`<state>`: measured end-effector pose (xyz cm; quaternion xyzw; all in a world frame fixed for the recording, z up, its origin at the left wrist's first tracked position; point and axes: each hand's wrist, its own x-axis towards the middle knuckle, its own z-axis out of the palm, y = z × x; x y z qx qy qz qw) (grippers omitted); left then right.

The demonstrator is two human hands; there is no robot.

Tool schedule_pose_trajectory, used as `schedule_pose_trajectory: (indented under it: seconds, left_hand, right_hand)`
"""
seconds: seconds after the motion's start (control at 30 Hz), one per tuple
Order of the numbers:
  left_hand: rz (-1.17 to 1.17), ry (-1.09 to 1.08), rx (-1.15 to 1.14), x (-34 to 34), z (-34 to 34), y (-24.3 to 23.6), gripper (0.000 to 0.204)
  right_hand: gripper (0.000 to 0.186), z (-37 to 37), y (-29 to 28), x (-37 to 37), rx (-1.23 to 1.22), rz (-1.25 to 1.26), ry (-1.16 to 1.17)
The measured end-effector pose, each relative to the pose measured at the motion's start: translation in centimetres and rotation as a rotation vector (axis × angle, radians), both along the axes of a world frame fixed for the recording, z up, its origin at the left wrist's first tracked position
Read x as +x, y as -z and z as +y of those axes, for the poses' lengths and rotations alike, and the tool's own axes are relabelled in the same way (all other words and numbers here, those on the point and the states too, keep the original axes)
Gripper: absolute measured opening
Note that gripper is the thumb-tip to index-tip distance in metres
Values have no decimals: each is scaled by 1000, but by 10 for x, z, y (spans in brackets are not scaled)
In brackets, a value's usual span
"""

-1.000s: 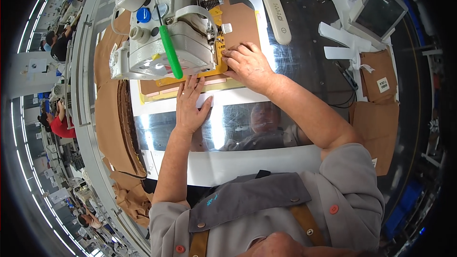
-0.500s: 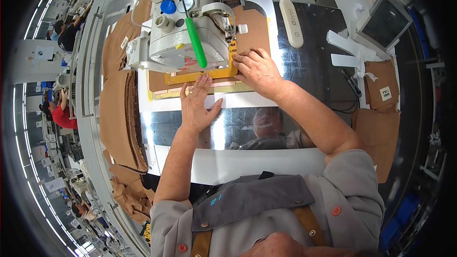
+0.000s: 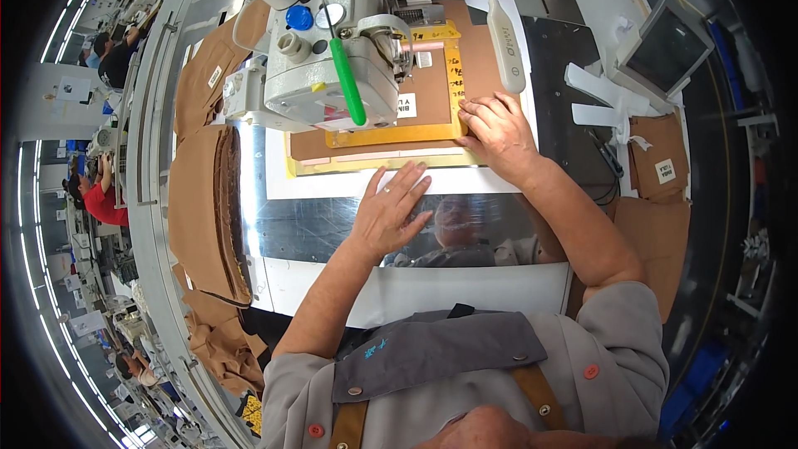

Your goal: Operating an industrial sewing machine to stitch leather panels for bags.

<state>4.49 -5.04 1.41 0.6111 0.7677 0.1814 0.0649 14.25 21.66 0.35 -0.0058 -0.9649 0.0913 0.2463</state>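
Note:
My right hand (image 3: pixel 504 138) has its fingers bent over the right side of a yellow template frame (image 3: pixel 399 131), near its lower corner. My left hand (image 3: pixel 391 209) lies flat with fingers spread, its fingertips at the near edge of a white sheet (image 3: pixel 332 186). The frame rests on brown fabric (image 3: pixel 482 46) carried on that sheet, with a pale strip along the near side. A white sewing machine head (image 3: pixel 332 75) hangs over the frame's left part and hides it. A green-handled tool (image 3: pixel 347 79) leans on top of the machine head.
Stacked brown fabric pieces (image 3: pixel 199 208) stand at the left, more brown pieces (image 3: pixel 655 150) at the right. A white lamp (image 3: pixel 507 50) hangs right of the machine. Beyond it are a small screen (image 3: pixel 665 43) and scissors (image 3: pixel 609 150). A shiny metal plate (image 3: pixel 307 229) lies nearest me.
The white sheet, with the fabric and yellow frame, has slid to the right under the machine head. Both my hands have moved right; the left now sits lower, off the frame.

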Motion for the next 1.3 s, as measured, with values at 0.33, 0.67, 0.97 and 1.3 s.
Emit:
schedule_pose_trajectory:
  seconds: [0.33,0.67,0.97,1.3]
  left_hand:
    - [-6,-427,107,-31,-54,19,44]
    - [35,-719,88,-66,-29,35,57]
    - [134,-706,-15,-59,11,20,38]
    - [322,-480,99,21,-63,-25,10]
  right_hand:
    - [50,26,-1,55,-47,-106,135]
    - [71,31,19,71,-83,-228,550]
    - [47,18,16,63,-84,-182,518]
    - [27,-22,-10,141,-319,-86,493]
